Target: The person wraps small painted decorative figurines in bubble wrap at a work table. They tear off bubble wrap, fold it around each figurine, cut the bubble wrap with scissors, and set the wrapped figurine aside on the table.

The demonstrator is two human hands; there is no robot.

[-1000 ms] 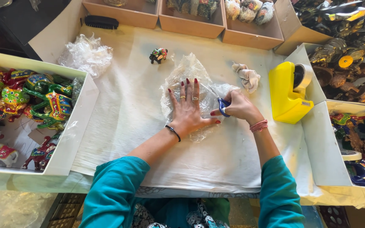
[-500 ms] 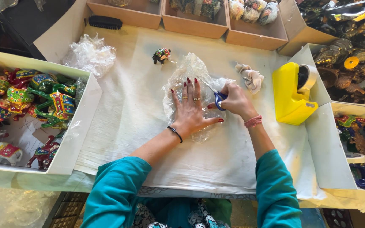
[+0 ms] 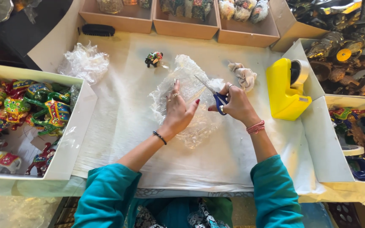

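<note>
Scissors now cutting into the bubble wrap; was just lining up before.

Left hand (image 3: 178, 110) pressed flat on bubble wrap sheet (image 3: 191, 101) at table (image 3: 119, 126) centre, fingers spread, shifted slightly left versus a second ago. Right hand (image 3: 235, 103) fingers clamped through blue handles of scissors (image 3: 212, 92), blades open and pushed further over the wrap. Cut line hard to see through clear plastic, probably partway. Yellow tape dispenser (image 3: 286, 90) just right, small painted elephant figurine (image 3: 153, 58) beyond, untouched.
</note>
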